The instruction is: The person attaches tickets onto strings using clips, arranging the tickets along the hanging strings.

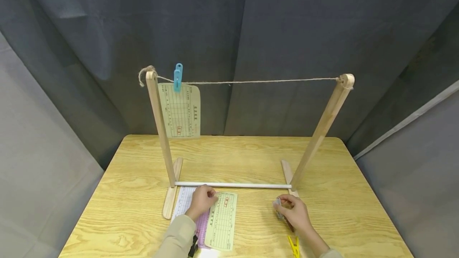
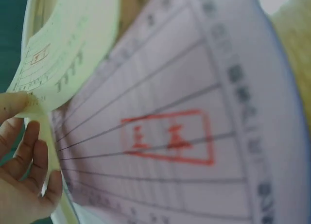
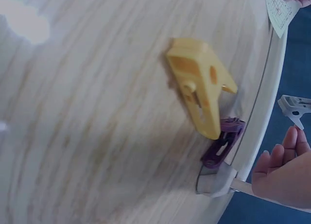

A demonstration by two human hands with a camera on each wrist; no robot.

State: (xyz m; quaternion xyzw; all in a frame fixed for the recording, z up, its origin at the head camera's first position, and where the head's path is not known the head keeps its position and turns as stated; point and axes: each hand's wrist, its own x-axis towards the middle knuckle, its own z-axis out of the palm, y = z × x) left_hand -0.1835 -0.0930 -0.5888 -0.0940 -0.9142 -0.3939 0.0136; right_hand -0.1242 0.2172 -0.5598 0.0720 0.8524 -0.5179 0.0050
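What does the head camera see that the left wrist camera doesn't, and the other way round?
Only the head view shows the right hand holding a gray clip, the yellow clip, and the blue clip on the string.

Only the left wrist view shows the red stamp on the purple sheet.

Both show the left hand pinching a green sheet, the purple sheet, and some tabletop.
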